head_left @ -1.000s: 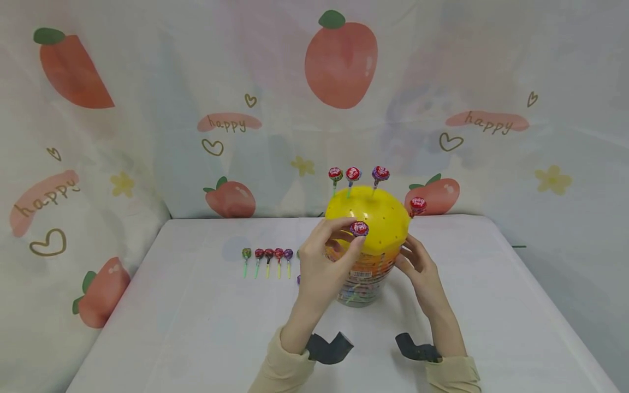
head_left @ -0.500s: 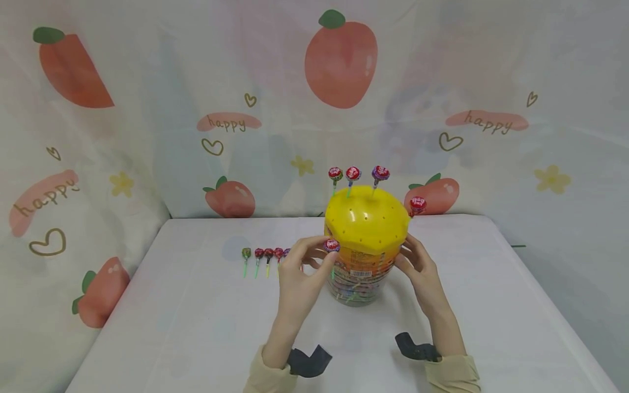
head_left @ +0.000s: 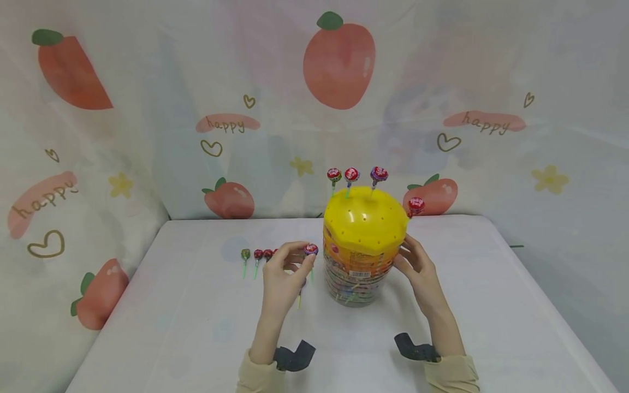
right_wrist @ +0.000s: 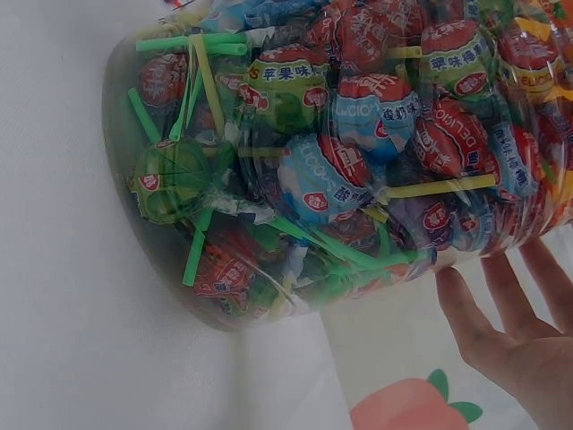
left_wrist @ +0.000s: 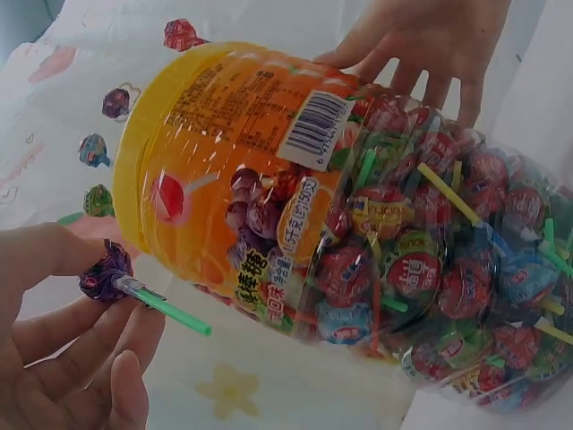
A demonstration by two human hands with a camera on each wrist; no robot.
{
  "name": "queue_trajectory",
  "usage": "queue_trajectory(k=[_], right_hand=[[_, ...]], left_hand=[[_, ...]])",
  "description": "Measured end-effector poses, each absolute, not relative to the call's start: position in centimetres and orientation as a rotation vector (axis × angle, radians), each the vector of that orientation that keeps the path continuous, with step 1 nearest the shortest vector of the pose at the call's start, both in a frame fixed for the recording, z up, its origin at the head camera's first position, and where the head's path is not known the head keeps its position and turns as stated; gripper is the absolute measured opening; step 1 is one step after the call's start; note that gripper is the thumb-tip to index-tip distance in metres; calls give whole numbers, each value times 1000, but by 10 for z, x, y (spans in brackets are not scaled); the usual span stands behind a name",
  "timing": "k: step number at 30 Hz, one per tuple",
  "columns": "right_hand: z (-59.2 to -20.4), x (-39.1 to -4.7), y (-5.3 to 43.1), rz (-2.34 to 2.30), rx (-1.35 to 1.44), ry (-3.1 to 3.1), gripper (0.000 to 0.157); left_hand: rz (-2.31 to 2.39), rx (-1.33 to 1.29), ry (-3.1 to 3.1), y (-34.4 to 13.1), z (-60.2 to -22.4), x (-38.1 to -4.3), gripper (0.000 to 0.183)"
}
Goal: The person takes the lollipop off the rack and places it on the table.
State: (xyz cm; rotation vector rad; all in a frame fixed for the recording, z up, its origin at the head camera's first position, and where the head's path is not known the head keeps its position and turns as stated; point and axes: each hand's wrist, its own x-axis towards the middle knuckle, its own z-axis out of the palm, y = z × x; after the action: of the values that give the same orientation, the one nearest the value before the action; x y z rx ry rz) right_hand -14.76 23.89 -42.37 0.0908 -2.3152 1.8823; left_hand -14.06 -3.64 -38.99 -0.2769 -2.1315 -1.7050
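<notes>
My left hand (head_left: pixel 281 278) pinches a purple lollipop (left_wrist: pixel 106 270) by its wrapped head between thumb and fingers. Its green stick points down, just left of a big clear jar (head_left: pixel 361 284). The jar stands upright, packed with wrapped lollipops, and has an orange label and a domed yellow lid (head_left: pixel 366 218) dotted with small holes. Several lollipops stick up out of that lid, such as a purple one (head_left: pixel 379 174) at the back and a red one (head_left: pixel 416 206) at the right side. On the jar's right side, my right hand (head_left: pixel 421 275) rests with extended fingers (right_wrist: pixel 466 309).
A row of lollipops lies on the white table left of the jar, partly hidden behind the left hand; a green one (head_left: pixel 245 254) is at its left end. Another lollipop (head_left: pixel 300 297) with a yellowish stick lies nearer. A printed cloth (head_left: pixel 275 71) hangs behind.
My left hand has moved left, away from the jar's lid and slightly down, carrying the lollipop. The right hand stays on the jar.
</notes>
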Motion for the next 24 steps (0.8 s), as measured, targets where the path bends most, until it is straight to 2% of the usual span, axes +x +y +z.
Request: queue_trajectory(k=[12, 24], right_hand=[[-425, -148, 237, 1884, 84, -2315, 57], [-423, -147, 237, 1886, 92, -2309, 57]], left_hand=[[-1684, -127, -2415, -60, -408, -153, 25], [-1612, 102, -2539, -76, -444, -169, 24]])
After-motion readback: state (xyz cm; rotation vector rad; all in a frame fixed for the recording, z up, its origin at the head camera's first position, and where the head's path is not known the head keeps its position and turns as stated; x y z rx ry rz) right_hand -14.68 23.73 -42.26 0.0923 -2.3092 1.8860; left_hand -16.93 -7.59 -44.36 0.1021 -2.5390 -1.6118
